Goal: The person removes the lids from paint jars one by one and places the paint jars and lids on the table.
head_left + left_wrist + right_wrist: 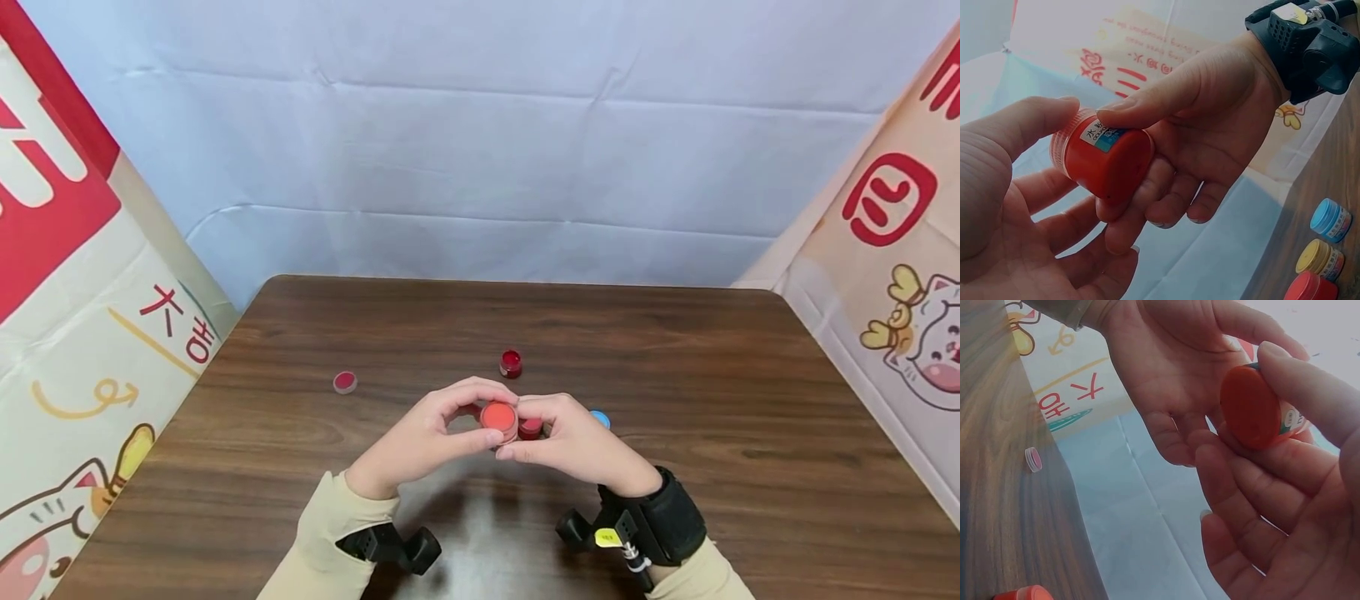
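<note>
An orange-red gouache paint jar is held above the table between both hands. My left hand pinches its clear-rimmed lid, thumb on the near side. My right hand grips the jar's body, its thumb near the label. In the left wrist view the jar lies tilted on its side, and the lid is on it. The right wrist view shows the jar's orange base between the two hands.
On the brown table, a dark red jar stands beyond the hands, with a round crimson lid to the left. Blue, yellow and red jars stand in a row, partly hidden by my right hand in the head view.
</note>
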### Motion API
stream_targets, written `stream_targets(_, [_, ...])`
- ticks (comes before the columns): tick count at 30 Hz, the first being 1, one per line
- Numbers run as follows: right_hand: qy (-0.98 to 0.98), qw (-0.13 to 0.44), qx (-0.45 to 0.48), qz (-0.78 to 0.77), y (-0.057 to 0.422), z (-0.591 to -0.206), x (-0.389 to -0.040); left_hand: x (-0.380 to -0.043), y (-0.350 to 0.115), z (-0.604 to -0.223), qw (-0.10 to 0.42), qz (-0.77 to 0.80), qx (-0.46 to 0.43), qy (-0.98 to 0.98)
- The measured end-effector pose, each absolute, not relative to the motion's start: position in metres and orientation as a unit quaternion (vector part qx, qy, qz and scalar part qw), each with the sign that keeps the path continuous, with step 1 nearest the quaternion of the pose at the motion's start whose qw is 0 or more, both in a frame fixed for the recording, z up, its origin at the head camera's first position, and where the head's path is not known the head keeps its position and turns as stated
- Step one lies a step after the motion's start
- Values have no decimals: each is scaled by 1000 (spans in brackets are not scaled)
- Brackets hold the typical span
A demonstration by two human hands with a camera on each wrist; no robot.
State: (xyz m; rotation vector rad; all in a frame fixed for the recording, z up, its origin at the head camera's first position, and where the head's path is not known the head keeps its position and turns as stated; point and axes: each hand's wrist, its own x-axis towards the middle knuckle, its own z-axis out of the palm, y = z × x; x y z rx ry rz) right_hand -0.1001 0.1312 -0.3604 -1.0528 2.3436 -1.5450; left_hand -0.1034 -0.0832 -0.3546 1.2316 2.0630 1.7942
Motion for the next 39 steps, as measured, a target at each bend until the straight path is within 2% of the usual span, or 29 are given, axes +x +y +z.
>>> stream_targets(10, [777,83,-349,-517,130,-361,-100,-103,-85,-355,83,595,392,697])
stream_targets(17, [777,79,-348,-519,130,-361,-99,-103,-84,-357,66,595,409,688])
stream_targets(27, [772,79,-353,-523,130,-360,-100,-104,-84,-356,81,599,391,694])
stream_targets(33, [778,92,-340,-520,131,-358,-99,-105,-84,-358,75,600,404,687])
stream_targets(39, [782,82,-342,-515,130,-357,-100,-103,-85,-353,72,596,406,689])
